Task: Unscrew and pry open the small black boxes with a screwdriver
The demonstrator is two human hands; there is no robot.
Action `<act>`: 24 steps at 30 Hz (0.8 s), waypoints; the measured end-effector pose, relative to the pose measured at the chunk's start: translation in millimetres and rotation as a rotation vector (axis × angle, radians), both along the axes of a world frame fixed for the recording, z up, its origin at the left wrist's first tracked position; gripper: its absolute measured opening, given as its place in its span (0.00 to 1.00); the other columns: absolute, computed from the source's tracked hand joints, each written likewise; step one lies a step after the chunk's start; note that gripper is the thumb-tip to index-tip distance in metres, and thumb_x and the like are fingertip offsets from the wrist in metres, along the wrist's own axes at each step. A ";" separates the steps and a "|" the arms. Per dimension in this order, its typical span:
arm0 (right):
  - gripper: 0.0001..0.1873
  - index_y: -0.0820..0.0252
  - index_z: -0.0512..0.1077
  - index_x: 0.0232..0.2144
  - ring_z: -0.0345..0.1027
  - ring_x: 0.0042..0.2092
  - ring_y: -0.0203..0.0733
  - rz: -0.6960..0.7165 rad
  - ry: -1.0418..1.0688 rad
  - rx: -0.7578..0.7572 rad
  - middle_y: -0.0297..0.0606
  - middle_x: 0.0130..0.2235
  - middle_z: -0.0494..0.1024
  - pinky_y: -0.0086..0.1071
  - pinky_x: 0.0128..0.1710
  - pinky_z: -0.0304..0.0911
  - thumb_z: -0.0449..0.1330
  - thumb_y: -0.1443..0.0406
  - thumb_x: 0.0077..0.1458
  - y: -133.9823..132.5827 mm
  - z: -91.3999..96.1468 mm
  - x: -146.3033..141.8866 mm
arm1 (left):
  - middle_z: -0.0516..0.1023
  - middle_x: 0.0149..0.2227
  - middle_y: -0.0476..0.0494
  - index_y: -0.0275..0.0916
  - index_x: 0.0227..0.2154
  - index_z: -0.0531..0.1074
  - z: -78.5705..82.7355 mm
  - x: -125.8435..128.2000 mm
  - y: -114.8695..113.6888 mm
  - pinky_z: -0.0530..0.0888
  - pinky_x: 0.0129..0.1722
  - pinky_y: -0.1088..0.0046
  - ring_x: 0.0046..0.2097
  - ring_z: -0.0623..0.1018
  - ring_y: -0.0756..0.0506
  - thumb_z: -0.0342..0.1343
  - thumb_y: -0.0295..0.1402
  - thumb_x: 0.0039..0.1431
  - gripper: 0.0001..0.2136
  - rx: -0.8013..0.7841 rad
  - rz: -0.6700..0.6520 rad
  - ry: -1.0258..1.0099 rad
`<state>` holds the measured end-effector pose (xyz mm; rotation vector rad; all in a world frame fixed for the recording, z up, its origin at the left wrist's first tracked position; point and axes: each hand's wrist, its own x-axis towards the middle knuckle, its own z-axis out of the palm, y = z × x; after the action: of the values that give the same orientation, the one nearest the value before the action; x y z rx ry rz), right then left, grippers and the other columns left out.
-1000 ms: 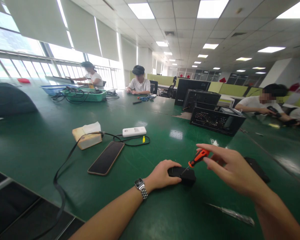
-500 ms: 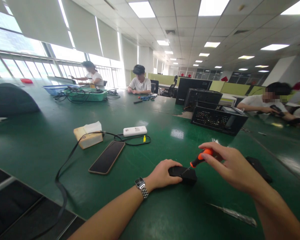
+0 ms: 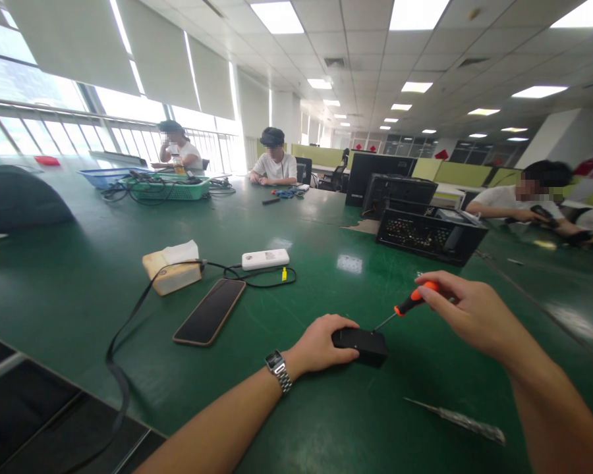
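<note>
- The right hand (image 3: 472, 315) has drawn back rightward, lifting the orange screwdriver (image 3: 411, 301); its tip now hovers by the far edge of the black box (image 3: 363, 345).
- Right fingertips pinch the handle; the left hand (image 3: 321, 343) curls over the box, pinning it to the green table (image 3: 128, 289).
- Best to keep that hold firm and seat the tip squarely before turning.

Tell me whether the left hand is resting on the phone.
No, the left hand presses on a small black box; the phone lies apart from it.
</note>
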<state>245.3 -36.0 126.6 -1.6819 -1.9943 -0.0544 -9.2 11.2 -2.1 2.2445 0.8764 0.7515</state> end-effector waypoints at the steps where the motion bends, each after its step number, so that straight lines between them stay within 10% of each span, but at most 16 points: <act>1: 0.19 0.58 0.76 0.39 0.63 0.19 0.36 0.007 -0.005 0.012 0.34 0.26 0.78 0.30 0.21 0.56 0.52 0.53 0.57 0.4 -1.0 -0.4 | 0.76 0.45 0.43 0.41 0.48 0.73 0.1 0.1 0.1 0.69 0.47 0.68 0.45 0.75 0.41 0.63 0.37 0.50 0.20 0.000 -0.001 0.001; 17: 0.19 0.56 0.75 0.44 0.67 0.21 0.36 0.050 0.072 -0.023 0.35 0.32 0.81 0.30 0.22 0.62 0.55 0.54 0.56 -7.1 1.9 10.4 | 0.77 0.43 0.43 0.40 0.45 0.74 2.0 1.7 -1.2 0.70 0.45 0.68 0.44 0.75 0.41 0.63 0.36 0.49 0.19 0.021 0.017 0.012; 24: 0.15 0.58 0.73 0.37 0.74 0.29 0.43 -0.042 0.032 -0.063 0.36 0.30 0.80 0.32 0.28 0.65 0.57 0.54 0.54 6.9 -43.1 29.5 | 0.75 0.40 0.44 0.38 0.42 0.71 4.0 -1.7 2.0 0.71 0.38 0.70 0.40 0.74 0.42 0.63 0.35 0.44 0.19 0.003 0.141 0.066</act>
<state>274.8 -29.1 83.5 -1.7539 -1.9562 0.0204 -10.9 13.3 1.8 2.2389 1.0754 0.7452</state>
